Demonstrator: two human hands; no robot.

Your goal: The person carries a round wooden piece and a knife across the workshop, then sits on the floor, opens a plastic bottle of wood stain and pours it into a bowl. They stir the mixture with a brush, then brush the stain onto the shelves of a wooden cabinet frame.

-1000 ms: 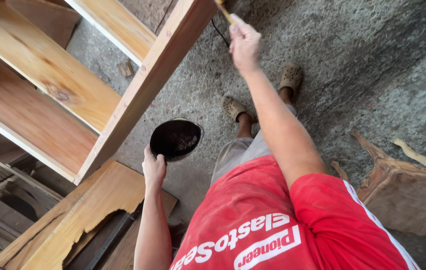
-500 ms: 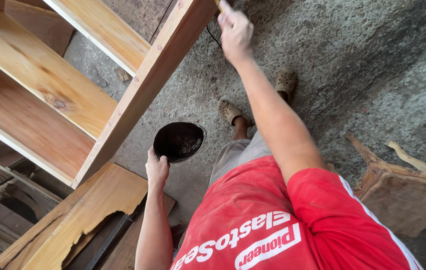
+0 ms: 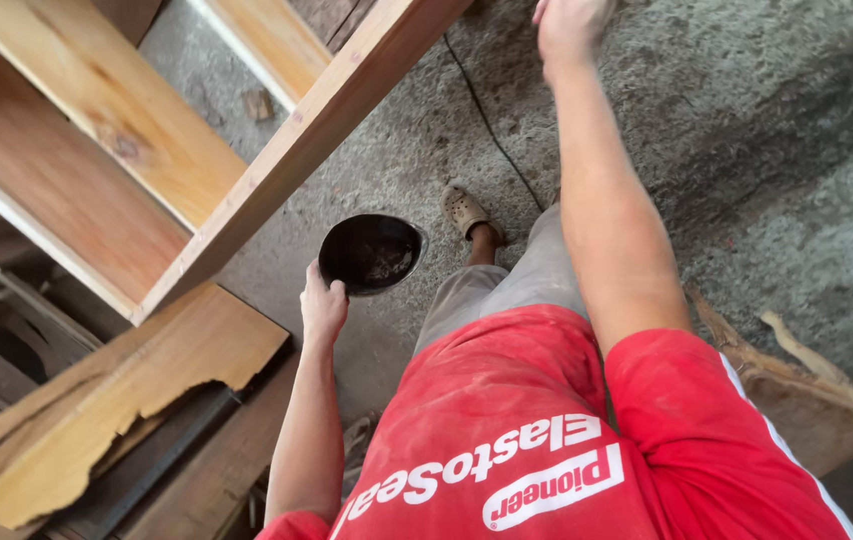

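Gripped at its near rim by the left hand (image 3: 323,308), a round black bowl (image 3: 371,252) is held out low in front of the body, above the rough grey concrete floor (image 3: 746,150); the fingers are curled shut around the rim and the arm hangs nearly straight down. Dark residue is seen in the bottom of the bowl, its kind not to be told. The bowl is held just beside the lower end of a pale wooden frame (image 3: 276,170), whose long side board runs diagonally from upper right to lower left, with shelf-like boards set across it. The right hand (image 3: 568,25) is raised far forward to the top edge of the view, close to the upper end of that side board; its fingers are cut off by the picture's edge, so whether anything is held cannot be told. A thin dark cord (image 3: 491,130) is seen lying across the floor. One sandalled foot (image 3: 464,210) is planted just right of the bowl. A broken-edged plank (image 3: 126,390) lies at lower left, over darker timber.
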